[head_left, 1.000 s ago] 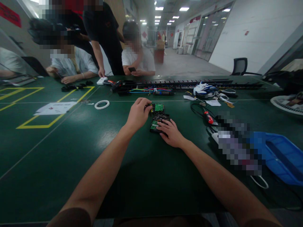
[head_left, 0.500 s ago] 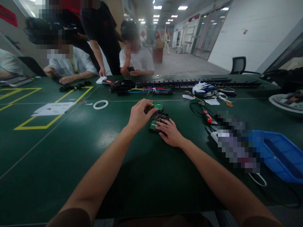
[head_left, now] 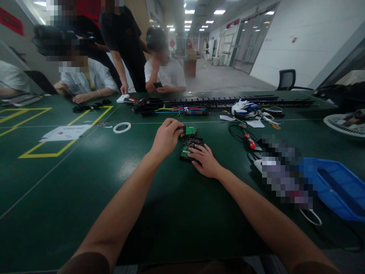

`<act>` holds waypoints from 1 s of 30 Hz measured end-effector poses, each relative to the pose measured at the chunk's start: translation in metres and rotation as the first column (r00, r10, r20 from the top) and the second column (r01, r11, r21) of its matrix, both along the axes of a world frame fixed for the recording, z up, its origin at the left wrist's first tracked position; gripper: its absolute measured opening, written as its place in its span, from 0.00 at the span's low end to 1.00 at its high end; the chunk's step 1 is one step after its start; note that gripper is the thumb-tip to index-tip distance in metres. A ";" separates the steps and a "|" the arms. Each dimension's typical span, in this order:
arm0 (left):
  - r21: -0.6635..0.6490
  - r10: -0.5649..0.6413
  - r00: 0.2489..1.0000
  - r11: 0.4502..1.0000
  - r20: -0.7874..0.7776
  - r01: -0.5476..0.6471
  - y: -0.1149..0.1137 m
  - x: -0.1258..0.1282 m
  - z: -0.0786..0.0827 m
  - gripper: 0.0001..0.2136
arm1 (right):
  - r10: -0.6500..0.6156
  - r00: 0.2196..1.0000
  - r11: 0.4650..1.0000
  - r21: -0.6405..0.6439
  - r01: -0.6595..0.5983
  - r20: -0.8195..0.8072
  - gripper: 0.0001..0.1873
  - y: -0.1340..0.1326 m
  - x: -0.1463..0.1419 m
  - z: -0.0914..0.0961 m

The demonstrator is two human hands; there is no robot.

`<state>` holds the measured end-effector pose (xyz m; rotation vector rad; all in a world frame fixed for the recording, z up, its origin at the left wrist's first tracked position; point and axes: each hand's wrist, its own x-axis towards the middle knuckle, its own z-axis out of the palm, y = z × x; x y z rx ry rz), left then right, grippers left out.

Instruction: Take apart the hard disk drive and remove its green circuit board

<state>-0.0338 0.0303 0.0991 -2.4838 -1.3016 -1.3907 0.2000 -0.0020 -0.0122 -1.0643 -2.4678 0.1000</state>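
Observation:
A small black device with green circuit boards lies on the green table in front of me, its far board uncovered and its near part partly under my fingers. My right hand rests on the near part with the fingers stretched out and spread. At the far left edge of the device, my left hand has its thumb and fingertips pinched together. Something small and dark, with a yellow spot, shows at those fingertips; I cannot make out what it is.
A red-handled screwdriver, a blue tray and a blurred-out item with a cable stand at the right. White-and-blue gloves and wire bundles lie farther back. A white ring and a paper sheet are at the left. Several people are across the table.
My left hand has shifted slightly left, off the far circuit board, and its thumb has drawn in to the fingertips. My right hand stays on the near part.

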 end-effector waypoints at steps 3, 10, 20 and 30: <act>0.012 -0.017 1.000 1.000 -0.015 0.017 0.000 0.000 0.000 0.10 | -0.001 1.000 1.000 0.003 0.001 -0.005 0.22 0.000 0.000 0.000; -0.026 -0.063 0.990 0.997 0.123 0.067 0.006 0.003 -0.013 0.10 | 0.001 1.000 1.000 -0.004 -0.001 -0.013 0.22 -0.001 0.000 0.000; -0.100 -0.149 0.909 0.974 0.390 0.203 0.009 0.012 -0.028 0.12 | 0.004 1.000 1.000 0.005 -0.004 -0.006 0.23 -0.001 -0.001 0.000; -0.058 -0.063 0.989 0.996 0.136 0.072 0.007 0.004 -0.018 0.11 | 0.008 1.000 1.000 0.002 -0.008 -0.018 0.23 -0.001 0.000 0.000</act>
